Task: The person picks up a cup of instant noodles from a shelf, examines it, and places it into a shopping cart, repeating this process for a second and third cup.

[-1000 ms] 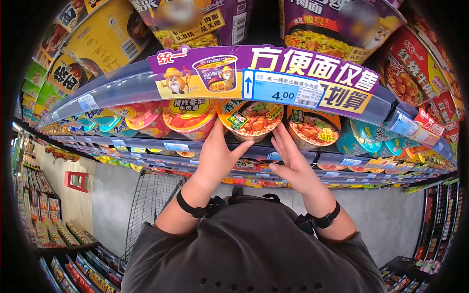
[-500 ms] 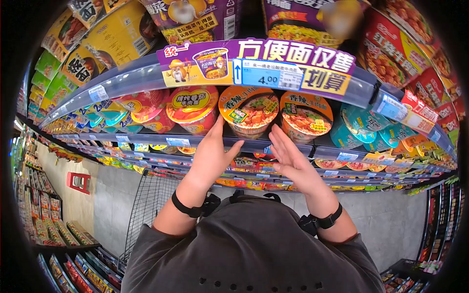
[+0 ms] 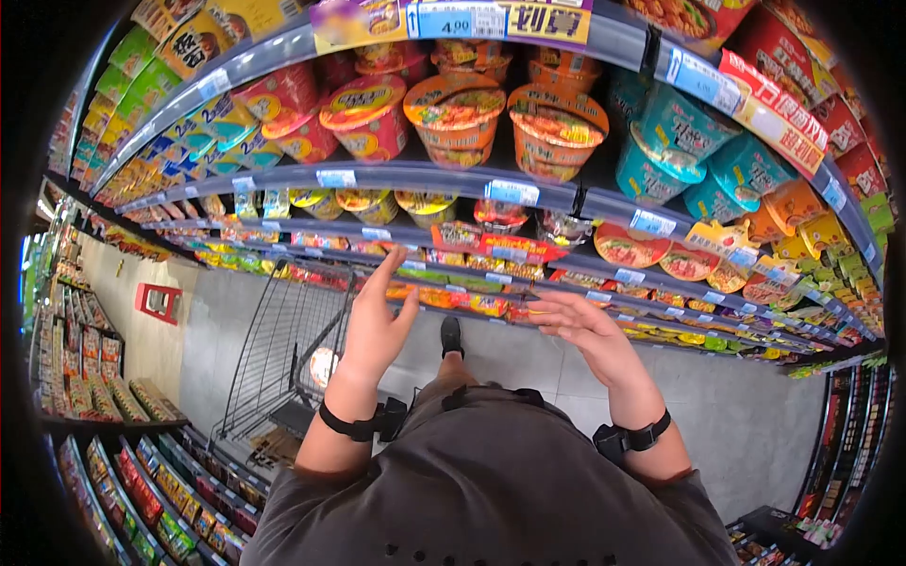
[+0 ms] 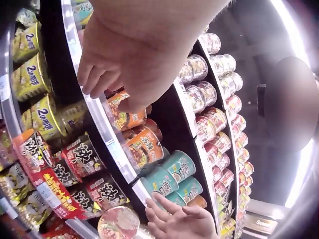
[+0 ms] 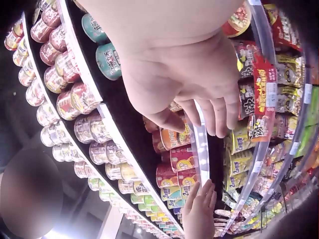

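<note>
My left hand (image 3: 376,316) is held up in front of the shelves in the head view, fingers straight and thumb apart, holding nothing. To its right, my right hand (image 3: 590,335) also hovers free, its fingers extended loosely. Beyond them on the shelf stand two orange instant noodle cups, the left cup (image 3: 455,118) and the right cup (image 3: 559,130), side by side near the shelf edge. Red noodle cups (image 3: 365,118) sit to their left and teal cups (image 3: 661,170) to their right. Both wrist views show the hands apart from the cups.
A price rail (image 3: 377,176) runs along the shelf front, with lower shelves of packaged noodles beneath. A wire shopping cart (image 3: 283,349) stands to the left on the grey floor (image 3: 736,415). Farther left is a red stool (image 3: 159,303). More goods shelves (image 3: 142,481) line the lower left.
Both hands have drawn back and down from the left orange noodle cup, which stays on the shelf. The head view has shifted lower, showing the cart and a foot.
</note>
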`<action>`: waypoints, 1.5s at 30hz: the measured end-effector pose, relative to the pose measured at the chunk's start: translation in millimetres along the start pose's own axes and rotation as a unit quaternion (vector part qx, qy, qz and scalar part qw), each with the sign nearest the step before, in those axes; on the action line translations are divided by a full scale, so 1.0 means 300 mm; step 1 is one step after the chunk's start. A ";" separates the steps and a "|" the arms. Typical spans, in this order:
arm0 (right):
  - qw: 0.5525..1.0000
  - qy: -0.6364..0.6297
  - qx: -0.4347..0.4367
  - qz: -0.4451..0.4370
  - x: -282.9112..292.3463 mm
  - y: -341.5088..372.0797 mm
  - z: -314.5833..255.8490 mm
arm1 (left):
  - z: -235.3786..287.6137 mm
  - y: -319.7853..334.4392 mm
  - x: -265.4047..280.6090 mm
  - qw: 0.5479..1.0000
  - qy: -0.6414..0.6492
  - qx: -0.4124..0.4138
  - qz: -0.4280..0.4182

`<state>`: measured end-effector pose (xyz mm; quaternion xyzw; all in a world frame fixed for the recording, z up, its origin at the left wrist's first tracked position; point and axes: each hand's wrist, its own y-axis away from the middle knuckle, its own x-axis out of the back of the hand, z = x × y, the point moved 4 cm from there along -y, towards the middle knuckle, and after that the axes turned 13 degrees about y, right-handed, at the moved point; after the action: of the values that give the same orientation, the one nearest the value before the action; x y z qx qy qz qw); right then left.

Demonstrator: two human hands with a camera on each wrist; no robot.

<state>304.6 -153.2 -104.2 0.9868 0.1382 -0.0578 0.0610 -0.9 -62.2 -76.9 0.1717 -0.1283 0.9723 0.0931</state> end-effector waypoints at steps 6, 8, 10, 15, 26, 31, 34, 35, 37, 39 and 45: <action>0.999 0.008 -0.035 -0.030 -0.074 0.113 0.082 | 0.023 0.199 0.078 0.999 -0.027 -0.008 0.038; 0.998 0.017 -0.042 -0.041 -0.107 0.123 0.090 | 0.020 0.252 0.120 0.997 -0.039 -0.014 0.058; 0.997 0.024 -0.044 -0.050 -0.145 0.126 0.089 | 0.024 0.297 0.167 0.997 -0.036 -0.014 0.071; 0.995 0.052 -0.052 -0.073 -0.279 0.101 0.069 | 0.007 0.436 0.313 0.992 -0.041 0.027 0.120; 0.976 0.089 -0.119 -0.162 -0.855 -0.014 0.152 | -0.187 1.002 0.849 0.958 -0.068 0.111 0.256; 0.960 0.129 -0.132 -0.211 -1.162 -0.064 0.192 | -0.284 1.320 1.076 0.932 -0.069 0.150 0.322; 0.949 0.145 -0.143 -0.242 -1.323 -0.082 0.216 | -0.327 1.473 1.167 0.919 -0.066 0.167 0.352; 0.944 0.151 -0.147 -0.254 -1.371 -0.088 0.224 | -0.344 1.515 1.191 0.915 -0.054 0.171 0.361; 0.936 0.164 -0.154 -0.271 -1.457 -0.096 0.236 | -0.364 1.583 1.225 0.909 -0.057 0.179 0.373; 0.929 0.178 -0.158 -0.285 -1.522 -0.104 0.245 | -0.380 1.634 1.250 0.903 -0.054 0.188 0.383; 0.912 0.214 -0.158 -0.313 -1.649 -0.148 0.257 | -0.444 1.732 1.281 0.889 -0.032 0.223 0.399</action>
<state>-187.9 -252.7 -120.2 0.8594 0.4567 0.1611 0.1640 -514.0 -465.4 -173.5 0.1528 0.0311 0.9245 -0.3478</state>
